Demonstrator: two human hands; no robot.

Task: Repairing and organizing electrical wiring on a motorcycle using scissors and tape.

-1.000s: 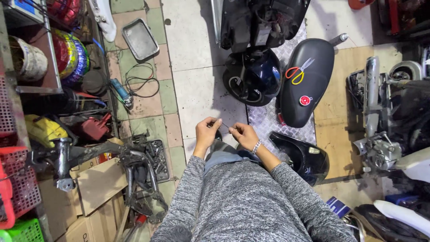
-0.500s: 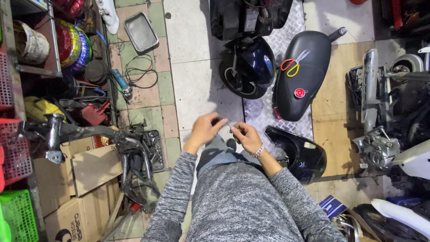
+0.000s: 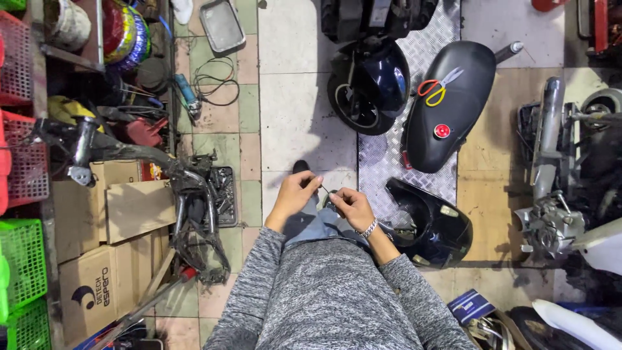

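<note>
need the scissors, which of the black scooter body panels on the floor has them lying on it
The long glossy black panel upper right, carrying the red-and-yellow-handled scissors; the hollow black panel beside the right hand has none.

A grey marled sweater [image 3: 337, 291] is covering the arms, with blue jeans [image 3: 317, 223] showing below. Scissors [image 3: 435, 87] with one red and one yellow handle are lying on a glossy black scooter panel [image 3: 453, 123]. Red crates [image 3: 23, 155] and green crates [image 3: 23, 266] are lining the left side, beside brown cardboard boxes [image 3: 97, 279].

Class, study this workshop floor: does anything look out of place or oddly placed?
Yes. Scissors with one red and one yellow handle lie open on the curved black scooter panel, an unsteady perch. Both hands pinch something too small to identify.
</note>
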